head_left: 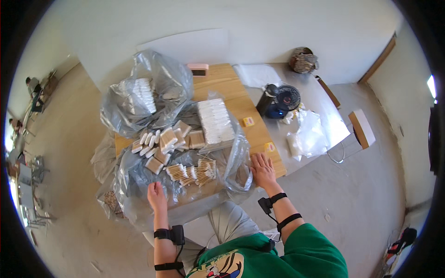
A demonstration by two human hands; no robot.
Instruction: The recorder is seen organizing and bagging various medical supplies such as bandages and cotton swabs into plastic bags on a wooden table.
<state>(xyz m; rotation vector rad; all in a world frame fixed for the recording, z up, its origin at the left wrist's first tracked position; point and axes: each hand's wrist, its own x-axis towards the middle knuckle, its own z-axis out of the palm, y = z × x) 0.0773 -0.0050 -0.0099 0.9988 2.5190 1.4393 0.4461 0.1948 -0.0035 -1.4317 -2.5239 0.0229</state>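
My right hand (pixel 263 170) lies flat with fingers stretched out on the right edge of the wooden table (pixel 227 83), beside crumpled grey plastic. Near the table's front left, my left hand (pixel 157 193) is closed, its fingers curled together over the grey plastic bag (pixel 134 178); whatever they may hold is hidden. Between my hands, loose cotton swabs (pixel 192 173) with wooden sticks lie in small heaps on the plastic. Just behind them are piled packs of cotton swabs (pixel 168 140). A block of white wrapped packs (pixel 215 121) rests farther back.
Another grey plastic bag (pixel 162 69) holds white packs at the back left. Two small yellow boxes (pixel 249 122) sit on the table's right side. On the adjoining metal table (pixel 331 125) stand a black bottle (pixel 266 99), a small fan (pixel 287 97) and clear plastic bags (pixel 308 136).
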